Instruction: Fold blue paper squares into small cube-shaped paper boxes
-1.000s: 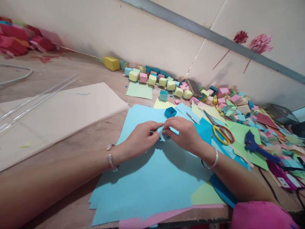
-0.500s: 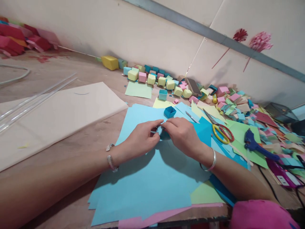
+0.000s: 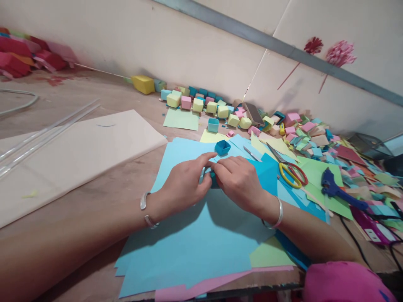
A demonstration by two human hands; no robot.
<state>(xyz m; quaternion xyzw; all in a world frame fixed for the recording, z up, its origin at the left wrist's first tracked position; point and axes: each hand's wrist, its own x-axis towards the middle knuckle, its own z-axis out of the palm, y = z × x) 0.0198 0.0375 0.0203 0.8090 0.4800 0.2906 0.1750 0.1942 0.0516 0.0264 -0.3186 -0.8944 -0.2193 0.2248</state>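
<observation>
My left hand (image 3: pixel 186 181) and my right hand (image 3: pixel 239 181) meet above a stack of light blue paper sheets (image 3: pixel 189 256). Between their pinched fingertips is a small piece of blue paper (image 3: pixel 214 180), mostly covered by the fingers, so its shape is unclear. Just beyond the fingers a small open blue paper box (image 3: pixel 222 147) rests on the sheets. Another open box, in lighter blue (image 3: pixel 213 125), stands farther back.
Scissors (image 3: pixel 291 174) with yellow and red handles and a small blade (image 3: pixel 252 154) lie on papers to the right. Farther right are a blue glue gun (image 3: pixel 336 191) and heaped paper scraps (image 3: pixel 315 142). Small paper boxes (image 3: pixel 198 105) line the wall. A white board (image 3: pixel 82 155) lies left.
My fingertips have drawn closer over the blue paper piece, and less of it shows. The left hand has tilted slightly. The whole view has shifted a little.
</observation>
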